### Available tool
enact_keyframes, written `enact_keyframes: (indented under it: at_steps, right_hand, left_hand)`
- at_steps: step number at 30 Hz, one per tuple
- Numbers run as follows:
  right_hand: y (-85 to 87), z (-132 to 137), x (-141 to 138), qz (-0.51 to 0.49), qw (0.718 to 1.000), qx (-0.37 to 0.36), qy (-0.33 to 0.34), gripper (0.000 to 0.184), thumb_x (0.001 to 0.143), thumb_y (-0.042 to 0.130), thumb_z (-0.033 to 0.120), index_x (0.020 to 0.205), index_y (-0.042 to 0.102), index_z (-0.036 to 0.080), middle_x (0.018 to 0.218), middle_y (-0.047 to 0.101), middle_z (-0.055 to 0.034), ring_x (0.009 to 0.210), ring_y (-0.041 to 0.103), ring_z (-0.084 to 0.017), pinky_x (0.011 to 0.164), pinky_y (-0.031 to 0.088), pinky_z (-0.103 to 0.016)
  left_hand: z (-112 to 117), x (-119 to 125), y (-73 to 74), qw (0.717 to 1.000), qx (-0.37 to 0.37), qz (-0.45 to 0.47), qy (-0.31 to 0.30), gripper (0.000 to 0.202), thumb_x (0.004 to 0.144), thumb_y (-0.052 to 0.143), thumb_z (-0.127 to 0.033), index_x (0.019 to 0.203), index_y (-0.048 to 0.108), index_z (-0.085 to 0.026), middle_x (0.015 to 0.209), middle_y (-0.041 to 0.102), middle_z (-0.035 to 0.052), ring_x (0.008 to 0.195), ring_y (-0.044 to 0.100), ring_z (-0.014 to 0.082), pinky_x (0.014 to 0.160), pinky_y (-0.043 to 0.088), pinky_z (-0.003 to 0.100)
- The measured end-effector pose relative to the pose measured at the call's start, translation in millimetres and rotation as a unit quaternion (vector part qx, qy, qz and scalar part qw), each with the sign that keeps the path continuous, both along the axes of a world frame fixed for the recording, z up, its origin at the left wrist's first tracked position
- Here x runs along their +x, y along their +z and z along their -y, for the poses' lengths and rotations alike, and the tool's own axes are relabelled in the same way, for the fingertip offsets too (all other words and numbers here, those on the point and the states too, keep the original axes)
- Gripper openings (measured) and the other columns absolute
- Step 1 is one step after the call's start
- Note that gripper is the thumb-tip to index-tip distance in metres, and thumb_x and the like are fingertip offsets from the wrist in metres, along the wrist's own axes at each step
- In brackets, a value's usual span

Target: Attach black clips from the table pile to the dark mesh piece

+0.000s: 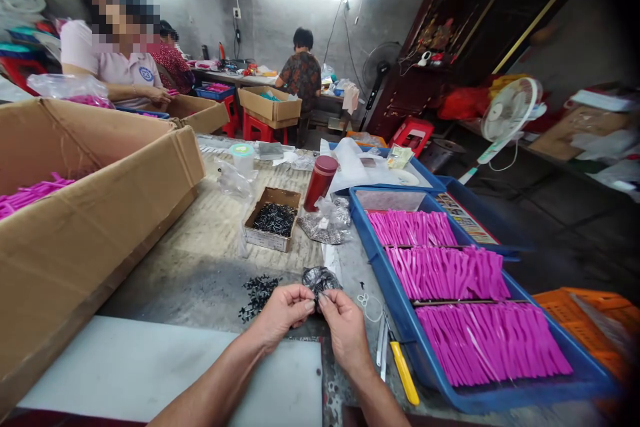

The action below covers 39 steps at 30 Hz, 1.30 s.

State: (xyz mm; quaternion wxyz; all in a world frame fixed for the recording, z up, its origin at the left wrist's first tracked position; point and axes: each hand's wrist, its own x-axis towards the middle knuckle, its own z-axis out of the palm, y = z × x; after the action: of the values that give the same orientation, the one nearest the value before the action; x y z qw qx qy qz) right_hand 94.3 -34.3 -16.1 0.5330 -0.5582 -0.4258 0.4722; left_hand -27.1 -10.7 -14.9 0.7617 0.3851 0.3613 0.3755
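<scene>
My left hand (289, 309) and my right hand (343, 320) meet over the front of the table, fingertips pinched close together. Whatever sits between the fingers is too small and too hidden to name. Just behind them lies a dark round dish or bag (321, 277) with shiny bits in it, partly covered by my fingers. A loose pile of small black parts (259, 295) is spread on the table to the left of my hands. Farther back, an open cardboard box (273, 219) holds many similar black pieces.
On the right, a blue tray (367, 253) holds rows of magenta strips (465, 273). A yellow-handled screwdriver (404, 372) lies beside it. A large carton (100, 213) borders the left; a white board (165, 360) lies in front. A dark red flask (320, 183) stands behind. Other people sit farther back.
</scene>
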Motion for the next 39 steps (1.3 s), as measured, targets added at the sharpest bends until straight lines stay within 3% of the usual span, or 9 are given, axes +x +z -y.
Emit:
enact_keyframes:
  at_steps: [12, 24, 39]
  right_hand:
    - [3.8, 3.3, -3.2, 0.0, 1.0, -0.008, 0.002, 0.02, 0.066, 0.052, 0.032, 0.056, 0.05, 0.015, 0.048, 0.04, 0.0053, 0.047, 0.033, -0.009, 0.045, 0.029, -0.02]
    - [2.2, 2.5, -5.5, -0.029, 0.999, -0.012, 0.004, 0.02, 0.067, 0.052, 0.033, 0.058, 0.053, 0.015, 0.048, 0.044, 0.0042, 0.046, 0.036, -0.009, 0.044, 0.029, -0.021]
    - [10.5, 4.4, -8.6, -0.056, 0.998, -0.018, -0.012, 0.021, 0.064, 0.053, 0.033, 0.053, 0.05, 0.016, 0.045, 0.039, 0.0057, 0.044, 0.034, -0.009, 0.043, 0.029, -0.02]
  left_hand:
    - [0.0, 0.5, 2.6, 1.0, -0.013, 0.019, 0.014, 0.019, 0.062, 0.062, -0.025, 0.067, 0.05, -0.012, 0.049, 0.042, -0.0055, 0.043, 0.032, 0.0032, 0.04, 0.019, 0.016]
    - [0.8, 2.0, 1.5, 0.999, -0.033, 0.04, 0.011, 0.022, 0.061, 0.064, -0.027, 0.068, 0.049, -0.012, 0.048, 0.041, -0.0059, 0.043, 0.031, 0.0031, 0.04, 0.017, 0.016]
    - [0.5, 2.0, 1.2, 0.999, -0.033, 0.035, 0.006, 0.022, 0.062, 0.063, -0.028, 0.068, 0.049, -0.013, 0.048, 0.041, -0.0057, 0.043, 0.031, 0.0032, 0.041, 0.018, 0.016]
